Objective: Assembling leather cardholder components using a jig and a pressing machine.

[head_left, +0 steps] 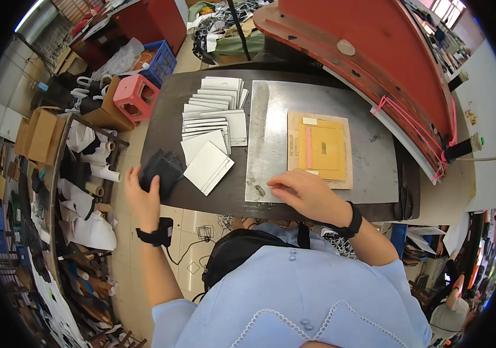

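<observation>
At the table's left edge, my left hand (143,196) has its thumb and fingers apart against a small pile of black flat pieces (163,171), with no piece seen lifted. My right hand (309,192) hovers over the near edge of a grey metal plate (266,133); its fingers are loosely bent, with nothing visible between them. On the plate lies a tan board (346,156) carrying a yellow rectangular panel (328,152) with a pink strip (309,145) along its left side. White flat pieces (209,168) fan out in overlapping rows between the black pile and the plate.
A red machine body (352,52) leans over the plate's far right, with pink cord (404,129) tied along its edge. Left of the dark table (158,110) stand a pink stool (136,98), a blue crate (161,62) and a shelf holding material rolls (105,173).
</observation>
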{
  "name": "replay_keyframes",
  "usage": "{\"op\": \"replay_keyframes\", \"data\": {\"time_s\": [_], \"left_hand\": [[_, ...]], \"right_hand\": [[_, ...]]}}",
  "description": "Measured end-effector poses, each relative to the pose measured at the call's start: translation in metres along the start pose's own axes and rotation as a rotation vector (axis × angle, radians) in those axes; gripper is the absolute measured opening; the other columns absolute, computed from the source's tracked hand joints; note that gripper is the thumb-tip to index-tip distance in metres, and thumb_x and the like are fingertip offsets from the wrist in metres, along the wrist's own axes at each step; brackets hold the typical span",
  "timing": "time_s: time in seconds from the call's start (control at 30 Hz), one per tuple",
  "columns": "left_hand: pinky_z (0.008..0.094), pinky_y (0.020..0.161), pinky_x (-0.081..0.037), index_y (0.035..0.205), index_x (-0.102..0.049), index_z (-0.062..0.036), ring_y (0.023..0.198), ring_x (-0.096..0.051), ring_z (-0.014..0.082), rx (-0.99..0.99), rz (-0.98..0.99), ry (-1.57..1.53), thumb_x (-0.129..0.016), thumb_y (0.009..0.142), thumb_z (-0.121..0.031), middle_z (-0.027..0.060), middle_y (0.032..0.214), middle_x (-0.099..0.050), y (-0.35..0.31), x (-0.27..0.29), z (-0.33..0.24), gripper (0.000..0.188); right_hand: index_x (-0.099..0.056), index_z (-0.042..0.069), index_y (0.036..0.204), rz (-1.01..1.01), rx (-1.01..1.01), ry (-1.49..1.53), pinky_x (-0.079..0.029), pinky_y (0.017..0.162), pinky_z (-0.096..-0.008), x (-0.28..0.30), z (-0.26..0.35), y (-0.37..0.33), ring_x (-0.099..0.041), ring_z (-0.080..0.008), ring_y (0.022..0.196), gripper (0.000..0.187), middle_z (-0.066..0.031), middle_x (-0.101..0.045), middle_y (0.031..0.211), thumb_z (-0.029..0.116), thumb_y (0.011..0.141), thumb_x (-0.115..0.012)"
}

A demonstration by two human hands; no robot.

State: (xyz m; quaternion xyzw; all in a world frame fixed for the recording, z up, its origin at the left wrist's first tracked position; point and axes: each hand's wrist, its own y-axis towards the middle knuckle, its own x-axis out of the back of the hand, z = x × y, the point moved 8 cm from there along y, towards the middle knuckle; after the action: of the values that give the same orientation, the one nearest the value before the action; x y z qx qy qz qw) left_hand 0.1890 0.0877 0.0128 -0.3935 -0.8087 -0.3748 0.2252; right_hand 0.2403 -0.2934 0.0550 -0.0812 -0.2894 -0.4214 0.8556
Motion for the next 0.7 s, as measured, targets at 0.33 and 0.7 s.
{"op": "replay_keyframes", "data": {"time_s": [0.33, 0.7], "left_hand": [[0.0437, 0.099, -0.039, 0.134, -0.051, -0.0003, 0.112, -0.055, 0.0341, -0.359, 0.324, 0.189, -0.084, 0.071, -0.022, 0.0174, 0.118, -0.061, -0.022, -0.079, -0.106, 0.074], [0.0180, 0.068, -0.043, 0.097, -0.062, -0.0007, 0.075, -0.054, 0.0029, 0.276, 0.516, -0.824, -0.067, 0.094, -0.009, -0.0016, 0.085, -0.063, -0.003, -0.092, -0.143, 0.011]], "right_hand": [[-0.066, 0.004, 0.106, 0.009, 0.053, -0.038, -0.049, 0.079, -0.0381, -0.021, 0.007, 0.010, -0.062, -0.0296, 0.092, 0.017, -0.0112, -0.067, 0.094, 0.014, 0.093, -0.060], [-0.062, 0.001, 0.119, -0.126, -0.311, 0.433, -0.051, 0.073, -0.0252, 0.009, -0.036, -0.044, -0.062, -0.0122, 0.077, 0.025, -0.0054, -0.068, 0.095, 0.016, 0.099, -0.058]]}}
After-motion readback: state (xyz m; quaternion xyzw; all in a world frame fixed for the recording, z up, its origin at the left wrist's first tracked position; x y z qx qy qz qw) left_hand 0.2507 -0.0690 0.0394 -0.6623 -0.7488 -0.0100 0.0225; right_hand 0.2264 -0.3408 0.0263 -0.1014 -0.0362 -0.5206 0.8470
